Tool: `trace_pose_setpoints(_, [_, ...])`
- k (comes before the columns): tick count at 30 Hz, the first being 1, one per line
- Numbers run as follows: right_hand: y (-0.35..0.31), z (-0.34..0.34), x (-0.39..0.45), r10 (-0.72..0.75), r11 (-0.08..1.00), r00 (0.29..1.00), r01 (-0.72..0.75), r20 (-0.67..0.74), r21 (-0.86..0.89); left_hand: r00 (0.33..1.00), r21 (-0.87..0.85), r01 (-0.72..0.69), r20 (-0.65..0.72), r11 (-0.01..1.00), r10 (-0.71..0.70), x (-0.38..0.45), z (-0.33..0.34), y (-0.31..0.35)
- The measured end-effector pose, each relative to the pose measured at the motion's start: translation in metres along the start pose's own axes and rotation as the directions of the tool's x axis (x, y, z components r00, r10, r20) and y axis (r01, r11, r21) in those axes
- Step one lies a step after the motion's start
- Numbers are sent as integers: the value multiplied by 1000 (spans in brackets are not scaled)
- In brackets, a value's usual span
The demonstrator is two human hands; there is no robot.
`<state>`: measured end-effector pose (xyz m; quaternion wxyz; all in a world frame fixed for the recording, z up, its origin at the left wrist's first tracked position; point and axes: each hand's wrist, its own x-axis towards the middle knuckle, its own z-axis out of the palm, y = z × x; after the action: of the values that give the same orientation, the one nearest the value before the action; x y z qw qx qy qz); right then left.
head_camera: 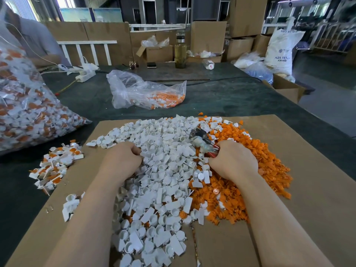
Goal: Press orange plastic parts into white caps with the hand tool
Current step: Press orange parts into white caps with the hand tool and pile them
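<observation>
Head view, hands: left hand (123, 160) is at centre-left of frame, fingers curled down into the white caps (154, 170). It seems to pinch one, but the piece itself is hidden, so I cannot tell for sure.
Head view, tool: right hand (233, 160) at centre-right is closed around the red handle of the hand tool (202, 140). The tool head points up-left, over the border between white and orange.
Head view, parts: orange parts (256, 160) make the right half of the pile, white caps the left half and bottom centre. Both lie on the cardboard sheet (308, 209).
Head view, done pieces: small heap of assembled pieces (55, 166) at left edge of the cardboard; big full bag (25, 105) at far left.
Step, my judgement: taking one cap and one orange part for the next press. To do it well: seat the orange part straight in the cap, hold cap low w/ left fingers away from tool head, then squeeze evenly.
Edges: pile reaches close to the cardboard's top edge, pieces can roll off there.
Free room: bare cardboard at lower right and lower left of frame, good for elbows & sorting. Half-empty bag (146, 93) at upper centre is well apart, no obstacle.
</observation>
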<state>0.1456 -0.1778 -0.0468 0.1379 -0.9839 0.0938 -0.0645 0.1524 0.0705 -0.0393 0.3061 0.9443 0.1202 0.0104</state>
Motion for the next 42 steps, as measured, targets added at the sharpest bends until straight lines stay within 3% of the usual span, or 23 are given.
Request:
trace_pose_setpoints(3, [3,-1,3,7,996,999,-2,-51,94,992,-167,-37,-124,985,16,-3,-1,4])
trace_pose_setpoints(5, [4,-3,5,-7,977,995,27,-96,211,984,-375,-90,-175,923,24,-5,-1,10])
trace_pose_setpoints(8, [1,-5,5,-39,889,988,103,-151,447,983,-609,-154,-175,778,58,-11,1,22])
trace_pose_setpoints(13, [-3,-4,4,-42,732,986,139,-160,667,985,-759,-169,-118,629,122,-23,9,43])
trace_pose_setpoints(17, [-8,-4,2,-84,682,983,175,-162,710,980,-807,-190,-118,559,163,-30,16,53])
trace_pose_setpoints(24, [-14,-5,-3,-138,609,965,259,-222,749,968,-700,-244,-215,672,127,-37,25,60])
trace_pose_setpoints(28, [-18,-5,-4,-123,493,964,264,-234,829,975,-749,-210,-207,628,80,-38,26,65])
trace_pose_setpoints(33, [-23,-8,-9,-107,390,962,273,-251,879,997,-869,-82,-72,489,41,-43,27,70])
trace_pose_setpoints(38, [-27,-10,-12,-163,408,930,368,-330,836,999,-912,-18,1,409,46,-47,26,74])
trace_pose_setpoints(42, [-29,-6,-12,-169,525,918,392,-359,755,996,-937,-2,28,349,81,-49,26,75])
